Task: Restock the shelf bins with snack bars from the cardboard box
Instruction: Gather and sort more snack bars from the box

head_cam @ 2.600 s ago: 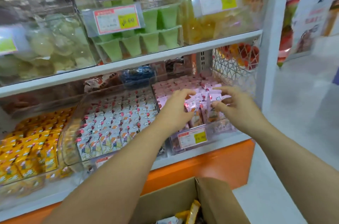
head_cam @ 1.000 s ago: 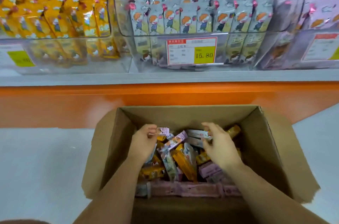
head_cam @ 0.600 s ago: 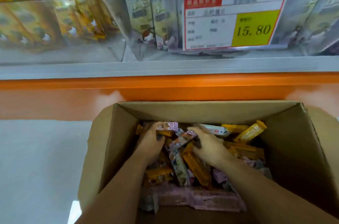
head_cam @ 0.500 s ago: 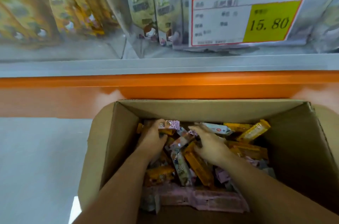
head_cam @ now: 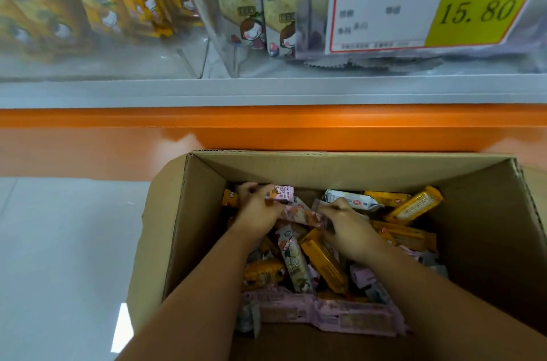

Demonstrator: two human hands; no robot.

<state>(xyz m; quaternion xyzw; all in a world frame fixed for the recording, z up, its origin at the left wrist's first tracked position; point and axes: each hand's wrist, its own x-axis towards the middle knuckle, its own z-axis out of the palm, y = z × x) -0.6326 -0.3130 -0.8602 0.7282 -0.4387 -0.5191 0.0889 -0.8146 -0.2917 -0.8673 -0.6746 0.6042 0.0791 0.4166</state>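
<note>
Through the head camera I saw both hands down in the cardboard box (head_cam: 296,167), which sat on the floor (head_cam: 65,242) against the orange shelf base (head_cam: 266,135). The left hand (head_cam: 258,211) was curled round a few pink bars (head_cam: 284,193) near the far wall. The right hand (head_cam: 347,229) was just beside it, pinching the other end of the same bundle. Yellow bars (head_cam: 414,206) and a long pink pack (head_cam: 325,312) lay heaped loose around them. The shelf bins (head_cam: 204,44) above looked well filled beside the price tag (head_cam: 384,5), though only their lower fronts showed. I judged the restocking partly done, with many handfuls left.
</note>
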